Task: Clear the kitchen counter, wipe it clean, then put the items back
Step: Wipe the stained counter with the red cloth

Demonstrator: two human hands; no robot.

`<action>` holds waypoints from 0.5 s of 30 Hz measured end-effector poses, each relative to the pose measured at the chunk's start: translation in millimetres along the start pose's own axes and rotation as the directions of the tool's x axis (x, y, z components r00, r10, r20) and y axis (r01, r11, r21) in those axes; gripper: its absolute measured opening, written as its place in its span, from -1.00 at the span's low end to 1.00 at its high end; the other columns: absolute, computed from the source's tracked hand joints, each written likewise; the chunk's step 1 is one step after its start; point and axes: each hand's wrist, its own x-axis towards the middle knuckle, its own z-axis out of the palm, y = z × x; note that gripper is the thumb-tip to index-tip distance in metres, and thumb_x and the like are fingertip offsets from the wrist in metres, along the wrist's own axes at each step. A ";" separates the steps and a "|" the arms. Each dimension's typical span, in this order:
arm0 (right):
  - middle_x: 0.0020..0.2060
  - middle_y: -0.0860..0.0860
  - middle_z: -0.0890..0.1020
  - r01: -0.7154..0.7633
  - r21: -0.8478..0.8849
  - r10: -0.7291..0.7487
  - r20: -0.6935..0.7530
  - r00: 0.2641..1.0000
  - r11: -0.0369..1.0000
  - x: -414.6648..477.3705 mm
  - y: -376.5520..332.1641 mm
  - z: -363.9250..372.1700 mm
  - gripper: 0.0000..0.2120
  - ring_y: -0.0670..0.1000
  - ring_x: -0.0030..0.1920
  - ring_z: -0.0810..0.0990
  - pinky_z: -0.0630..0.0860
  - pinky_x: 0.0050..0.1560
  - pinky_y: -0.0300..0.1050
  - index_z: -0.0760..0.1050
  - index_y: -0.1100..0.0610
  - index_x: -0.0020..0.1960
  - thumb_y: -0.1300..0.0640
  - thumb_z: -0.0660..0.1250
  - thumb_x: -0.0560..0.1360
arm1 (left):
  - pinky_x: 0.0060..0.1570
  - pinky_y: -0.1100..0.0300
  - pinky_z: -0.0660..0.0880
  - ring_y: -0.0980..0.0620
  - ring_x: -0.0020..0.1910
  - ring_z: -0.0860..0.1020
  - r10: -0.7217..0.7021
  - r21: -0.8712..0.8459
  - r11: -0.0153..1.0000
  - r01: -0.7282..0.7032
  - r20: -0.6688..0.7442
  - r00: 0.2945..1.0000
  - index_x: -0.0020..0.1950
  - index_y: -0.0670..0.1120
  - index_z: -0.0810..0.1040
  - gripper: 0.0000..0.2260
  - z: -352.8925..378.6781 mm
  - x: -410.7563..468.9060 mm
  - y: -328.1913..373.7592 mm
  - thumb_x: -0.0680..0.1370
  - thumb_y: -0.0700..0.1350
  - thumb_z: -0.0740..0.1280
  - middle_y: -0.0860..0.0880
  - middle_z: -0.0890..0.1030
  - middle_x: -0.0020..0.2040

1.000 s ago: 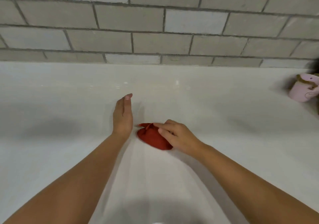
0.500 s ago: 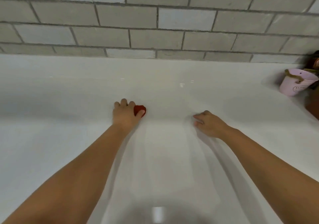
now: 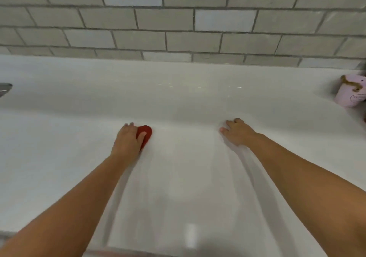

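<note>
White table (image 3: 188, 102), glossy, running the full width of the view; its far edge meets a wall of grey brick-pattern tiles (image 3: 178, 19), and a strip of its near edge shows at lower left. Two bare forearms reach forward over it from the bottom corners. Left hand (image 3: 126, 142), palm down on the table left of centre, grips the red cloth (image 3: 146, 132): the fingers (image 3: 128, 125) bend over the far side of the cloth and the thumb lies across its top, so that only the right part of the cloth shows beside the hand. Right hand (image 3: 237, 133), well apart to the right, rests on the table with its fingers (image 3: 230, 123) loosely bent and slightly spread, holding nothing. Pink pot (image 3: 349, 94), at the far right edge of the view near the wall, stands upright with a brown cord at its rim. The red cloth is bunched into a small rounded wad, plain dark red, lying on the table about midway between wall and near edge. Bare surface lies between the two hands, to the left of the cloth, and from the cloth back to the wall. Grey metal part (image 3: 5, 88), cut off by the left edge of the view
</note>
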 end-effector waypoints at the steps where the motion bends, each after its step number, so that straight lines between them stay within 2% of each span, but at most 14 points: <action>1: 0.49 0.16 0.11 -0.002 -0.005 0.002 -0.005 1.000 1.000 -1.0 -1.0 1.3 -0.46 0.16 0.50 0.05 0.19 0.42 0.06 0.08 0.14 0.51 -0.10 -0.03 0.62 | 0.42 0.09 0.14 -0.14 0.44 0.25 -0.072 -0.058 0.996 0.070 -0.025 0.997 0.45 -0.24 0.25 -0.55 -0.8 4.9 -1.8 0.63 -0.04 0.13 -0.20 0.33 0.43; 3: 0.50 0.17 0.07 -0.001 -0.014 0.001 -0.015 1.000 1.000 -3.4 -2.4 3.1 -0.45 0.18 0.50 0.03 0.14 0.43 0.07 0.06 0.14 0.52 -0.12 -0.04 0.62 | 0.39 0.13 0.16 -0.13 0.41 0.29 -0.084 -0.158 0.985 0.072 -0.069 0.994 0.45 -0.21 0.25 -0.57 6.8 1.4 19.1 0.62 -0.07 0.14 -0.19 0.36 0.42; 4: 0.50 0.18 0.06 0.004 -0.019 -0.005 -0.022 1.000 1.000 -4.0 -2.1 3.9 -0.44 0.19 0.51 0.02 0.13 0.44 0.08 0.05 0.14 0.52 -0.12 -0.04 0.62 | 0.37 0.16 0.15 -0.11 0.40 0.31 -0.019 -0.178 0.984 0.008 -0.057 0.998 0.45 -0.20 0.27 -0.58 14.2 -7.5 37.4 0.62 -0.08 0.15 -0.17 0.37 0.41; 6: 0.50 0.19 0.06 0.015 -0.029 -0.016 -0.031 0.999 0.999 -5.2 -0.5 4.9 -0.44 0.19 0.50 0.02 0.12 0.45 0.08 0.04 0.15 0.52 -0.12 -0.03 0.62 | 0.37 0.23 0.09 -0.06 0.41 0.29 0.210 -0.205 0.958 -0.201 0.026 0.977 0.45 -0.16 0.27 -0.59 33.4 -45.6 82.6 0.62 -0.07 0.16 -0.13 0.35 0.42; 7: 0.50 0.20 0.07 0.019 -0.035 -0.020 -0.027 0.999 0.999 -5.9 -0.3 5.5 -0.43 0.20 0.50 0.03 0.13 0.45 0.09 0.04 0.15 0.52 -0.12 -0.03 0.62 | 0.38 0.25 0.06 -0.03 0.43 0.26 0.328 -0.216 0.928 -0.303 0.091 0.940 0.46 -0.14 0.26 -0.58 40.9 -72.0 101.9 0.62 -0.05 0.17 -0.12 0.32 0.44; 9: 0.50 0.21 0.07 0.019 -0.043 -0.020 -0.025 0.999 0.999 -6.7 -0.9 5.3 -0.43 0.21 0.50 0.03 0.12 0.45 0.10 0.03 0.16 0.52 -0.12 -0.03 0.62 | 0.43 0.26 0.01 0.01 0.47 0.17 0.444 -0.246 0.885 -0.396 0.181 0.878 0.48 -0.07 0.23 -0.56 45.9 -112.5 118.4 0.62 -0.02 0.15 -0.07 0.25 0.49; 10: 0.50 0.21 0.07 0.017 -0.049 -0.018 -0.027 0.999 0.999 -6.6 -1.7 5.0 -0.43 0.21 0.50 0.02 0.11 0.45 0.10 0.03 0.17 0.52 -0.12 -0.04 0.62 | 0.44 0.25 0.00 0.02 0.48 0.15 0.450 -0.251 0.880 -0.402 0.175 0.876 0.48 -0.06 0.21 -0.56 42.2 -116.1 110.5 0.62 -0.01 0.15 -0.05 0.23 0.50; 12: 0.50 0.21 0.07 0.008 -0.061 -0.010 -0.028 1.000 0.998 -7.1 -3.3 3.9 -0.42 0.21 0.50 0.02 0.10 0.45 0.10 0.03 0.17 0.52 -0.13 -0.04 0.62 | 0.42 0.26 0.05 0.00 0.46 0.21 0.366 -0.255 0.910 -0.327 0.118 0.923 0.47 -0.09 0.24 -0.56 27.9 -100.3 78.3 0.61 -0.03 0.18 -0.07 0.28 0.47; 15: 0.51 0.20 0.04 -0.008 -0.089 0.005 -0.025 1.000 0.996 -6.8 -4.3 8.4 -0.38 0.20 0.51 0.00 0.09 0.46 0.12 0.01 0.16 0.52 -0.18 -0.05 0.60 | 0.31 0.22 0.19 -0.13 0.33 0.39 0.121 -0.186 0.974 -0.127 -0.042 0.992 0.38 -0.22 0.35 -0.61 0.7 -51.8 5.9 0.60 -0.09 0.21 -0.20 0.43 0.34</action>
